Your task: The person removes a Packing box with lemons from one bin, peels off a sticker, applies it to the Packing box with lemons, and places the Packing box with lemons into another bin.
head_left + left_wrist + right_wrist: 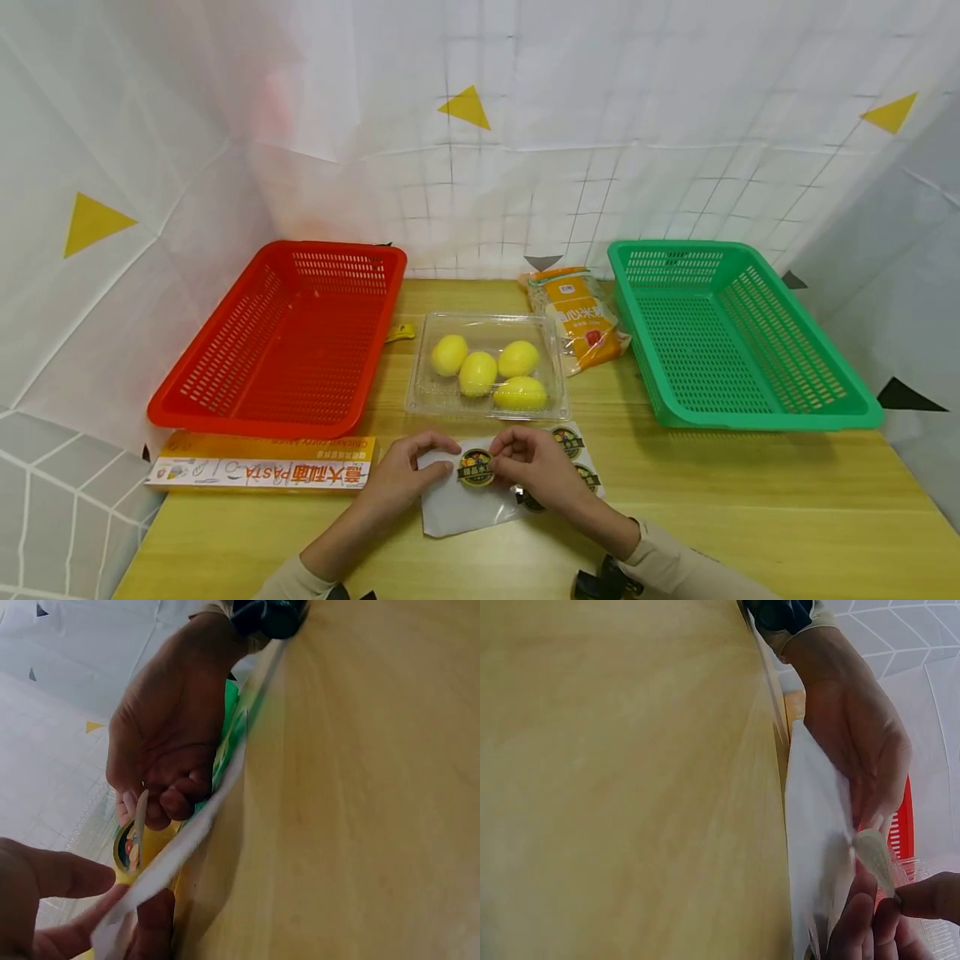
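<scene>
Here, each thing is listed as it is seen.
Round sticker [476, 467]: it is pinched at its edge by the right hand [542, 469], and its face is turned up; it is held just above the white sheet, near the front edge of the table [735, 500].
Right grip: the thumb and fingertips [161, 806] are closed on the sticker rim, as is shown in the left wrist view.
Left hand [401, 479]: the white sticker sheet [457, 508] is held at its left edge, with the thumb on top and the fingers curled under it.
Sticker sheet: it lies flat on the table between the two hands, and other round stickers [567, 441] are seen on it behind the right hand.
Clear plastic box [487, 367]: it is placed just behind the sheet, open, with four lemons [477, 373] inside.
Red basket [288, 333]: it is set to the left of the box.
Green basket [731, 333]: it is set to the right, well apart from the hands.
Pasta box [262, 471]: it lies in front of the red basket, near the left hand.
Noodle packet [581, 317]: it lies between the clear box and the green basket.
</scene>
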### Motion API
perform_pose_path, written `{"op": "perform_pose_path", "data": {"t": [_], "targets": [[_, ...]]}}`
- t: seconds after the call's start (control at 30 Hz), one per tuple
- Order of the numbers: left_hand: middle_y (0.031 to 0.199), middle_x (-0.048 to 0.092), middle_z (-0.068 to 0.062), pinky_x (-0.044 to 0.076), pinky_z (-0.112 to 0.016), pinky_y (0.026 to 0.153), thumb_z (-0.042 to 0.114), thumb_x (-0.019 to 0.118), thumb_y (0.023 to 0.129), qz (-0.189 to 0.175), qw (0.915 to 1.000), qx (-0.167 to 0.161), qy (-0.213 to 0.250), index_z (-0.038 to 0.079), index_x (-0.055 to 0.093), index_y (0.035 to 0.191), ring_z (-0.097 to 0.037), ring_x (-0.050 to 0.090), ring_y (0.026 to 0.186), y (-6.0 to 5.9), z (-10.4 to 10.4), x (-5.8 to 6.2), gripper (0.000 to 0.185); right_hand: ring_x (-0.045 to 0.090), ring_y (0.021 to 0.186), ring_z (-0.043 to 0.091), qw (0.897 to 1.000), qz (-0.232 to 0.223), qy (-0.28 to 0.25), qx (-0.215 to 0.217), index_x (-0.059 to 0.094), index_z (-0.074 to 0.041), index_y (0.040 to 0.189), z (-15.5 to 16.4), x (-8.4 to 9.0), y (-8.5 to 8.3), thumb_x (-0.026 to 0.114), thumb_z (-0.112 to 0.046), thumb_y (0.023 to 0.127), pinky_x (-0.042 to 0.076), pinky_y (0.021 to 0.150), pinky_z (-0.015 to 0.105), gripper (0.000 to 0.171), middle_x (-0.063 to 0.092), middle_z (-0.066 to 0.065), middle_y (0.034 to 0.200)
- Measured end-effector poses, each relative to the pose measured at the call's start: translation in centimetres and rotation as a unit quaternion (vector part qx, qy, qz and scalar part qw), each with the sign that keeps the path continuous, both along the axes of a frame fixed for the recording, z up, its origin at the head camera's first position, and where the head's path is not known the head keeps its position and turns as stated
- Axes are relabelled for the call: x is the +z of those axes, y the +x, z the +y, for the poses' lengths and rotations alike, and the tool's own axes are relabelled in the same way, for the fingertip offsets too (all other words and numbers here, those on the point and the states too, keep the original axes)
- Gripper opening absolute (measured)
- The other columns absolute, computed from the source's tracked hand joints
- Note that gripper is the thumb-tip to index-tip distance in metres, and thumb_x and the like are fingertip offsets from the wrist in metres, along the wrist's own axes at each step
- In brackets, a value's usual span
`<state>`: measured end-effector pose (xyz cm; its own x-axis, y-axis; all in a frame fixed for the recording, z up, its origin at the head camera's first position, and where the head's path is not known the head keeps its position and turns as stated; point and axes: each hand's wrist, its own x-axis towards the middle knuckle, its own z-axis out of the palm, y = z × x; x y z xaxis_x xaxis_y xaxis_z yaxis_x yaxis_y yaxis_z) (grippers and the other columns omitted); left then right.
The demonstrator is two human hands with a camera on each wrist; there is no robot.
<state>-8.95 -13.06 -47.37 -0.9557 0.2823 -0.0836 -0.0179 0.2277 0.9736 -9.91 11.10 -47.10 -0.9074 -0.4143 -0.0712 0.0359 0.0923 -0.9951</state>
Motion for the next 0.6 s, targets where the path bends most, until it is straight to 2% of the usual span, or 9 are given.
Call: {"op": "perform_pose_path", "data": {"t": [0.07,0.2,0.33,0.47,0.6], "targets": [[0.116,0.071,0.0,0.047,-0.035,0.097,0.002,0.074,0.09,0.043,0.9981,-0.004,-0.044,0.012,0.077,0.104,-0.024,0.06,0.117,0.0,-0.08,-0.09,0.017,0.07,0.07,0.022,1.0,-0.003,-0.008,-0.001,0.065,0.007,0.101,0.03,-0.02,-0.03,0.073,-0.001,0.093,0.06,0.064,0.033,0.013,0.071,0.013,0.082],[0.113,0.069,0.005,0.047,-0.043,0.103,-0.001,0.075,0.087,0.118,0.9875,-0.019,-0.103,0.014,0.078,0.101,-0.025,0.063,0.114,0.0,-0.16,-0.23,0.021,0.071,0.071,0.024,1.0,0.002,-0.022,-0.005,0.066,0.008,0.101,0.1,-0.02,-0.08,0.071,0.0,0.094,0.06,0.064,0.032,0.012,0.071,0.015,0.085],[0.116,0.067,0.003,0.049,-0.045,0.1,-0.007,0.072,0.083,0.153,0.9785,-0.029,-0.136,0.01,0.079,0.103,-0.026,0.063,0.114,0.05,-0.18,-0.25,0.027,0.072,0.072,0.027,0.999,0.011,-0.038,-0.01,0.065,0.008,0.101,0.13,0.15,-0.08,0.07,-0.001,0.095,0.06,0.063,0.032,0.012,0.07,0.016,0.087],[0.118,0.065,-0.003,0.049,-0.049,0.098,-0.013,0.07,0.076,0.194,0.9655,-0.043,-0.168,0.002,0.078,0.108,-0.029,0.061,0.114,0.1,-0.16,-0.14,0.037,0.072,0.074,0.033,0.998,0.021,-0.054,-0.017,0.065,0.009,0.103,0.25,0.38,0.03,0.069,0.0,0.097,0.062,0.068,0.039,0.012,0.068,0.019,0.088],[0.12,0.065,-0.007,0.046,-0.053,0.098,-0.011,0.074,0.071,0.229,0.9518,-0.055,-0.196,0.001,0.077,0.11,-0.031,0.057,0.117,0.15,-0.15,-0.13,0.041,0.072,0.075,0.036,0.997,0.028,-0.065,-0.021,0.064,0.009,0.104,0.36,0.56,0.21,0.068,-0.001,0.098,0.062,0.069,0.043,0.013,0.067,0.02,0.088]]}}
